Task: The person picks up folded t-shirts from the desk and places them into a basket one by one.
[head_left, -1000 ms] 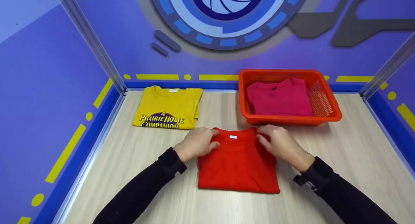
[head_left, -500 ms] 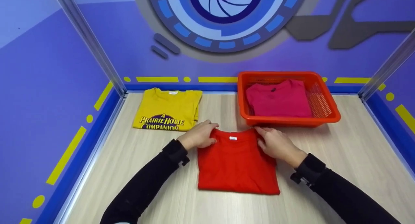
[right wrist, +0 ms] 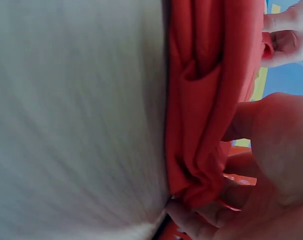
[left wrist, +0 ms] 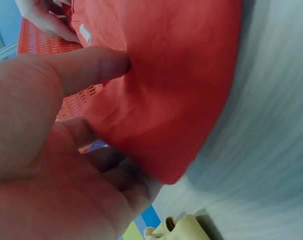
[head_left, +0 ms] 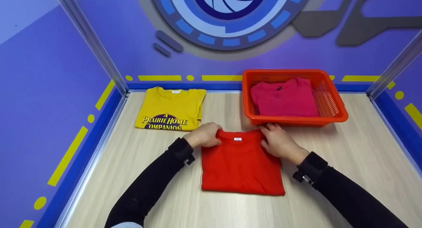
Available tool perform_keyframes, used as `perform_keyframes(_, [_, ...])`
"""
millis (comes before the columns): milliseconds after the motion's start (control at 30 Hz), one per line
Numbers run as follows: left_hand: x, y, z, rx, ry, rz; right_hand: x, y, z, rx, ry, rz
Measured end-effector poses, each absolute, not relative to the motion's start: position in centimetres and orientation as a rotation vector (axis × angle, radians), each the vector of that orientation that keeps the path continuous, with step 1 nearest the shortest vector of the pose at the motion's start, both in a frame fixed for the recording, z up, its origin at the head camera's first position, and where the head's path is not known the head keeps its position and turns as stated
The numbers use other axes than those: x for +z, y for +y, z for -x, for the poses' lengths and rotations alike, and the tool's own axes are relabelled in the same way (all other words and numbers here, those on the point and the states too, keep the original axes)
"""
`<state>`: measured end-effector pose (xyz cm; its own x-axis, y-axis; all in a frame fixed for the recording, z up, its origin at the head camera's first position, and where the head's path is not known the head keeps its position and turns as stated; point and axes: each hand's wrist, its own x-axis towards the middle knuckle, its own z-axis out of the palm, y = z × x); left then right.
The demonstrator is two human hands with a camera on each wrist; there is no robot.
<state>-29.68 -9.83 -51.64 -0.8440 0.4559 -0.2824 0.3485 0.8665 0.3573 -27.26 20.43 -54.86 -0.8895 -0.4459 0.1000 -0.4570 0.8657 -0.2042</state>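
Note:
A folded red T-shirt (head_left: 242, 168) lies on the table, its collar and small white tag facing the back wall. At its upper left corner my left hand (head_left: 206, 135) pinches the cloth; in the left wrist view the thumb (left wrist: 99, 67) is on top and the fingers are partly hidden underneath. My right hand (head_left: 281, 143) grips the upper right corner. From the right wrist camera, the folded layers of the shirt (right wrist: 204, 110) show at the side, with fingers curled under the corner and the thumb against the top.
Behind the right hand stands an orange basket (head_left: 333, 99) holding a folded pink T-shirt (head_left: 285, 101). A folded yellow T-shirt (head_left: 171, 106) with printed lettering lies at the back left. Blue panels (head_left: 82, 63) wall in the table (head_left: 148, 188) at the back and sides.
Both hands have settled from loose contact into a pinch at the shirt's upper corners. The left wrist has shifted slightly up and right. The red shirt stays in place.

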Motion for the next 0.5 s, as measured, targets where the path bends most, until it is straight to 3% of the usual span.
perform_keyframes(267, [-51.8,-10.0,29.5,0.465,2.686,-0.617,-54.8,20.8,27.5,0.612,-3.073,-0.628])
perform_keyframes(500, [-51.1,-11.0,29.3,0.604,2.65,-0.724,-53.6,21.8,26.9,0.805,-2.996,-0.746])
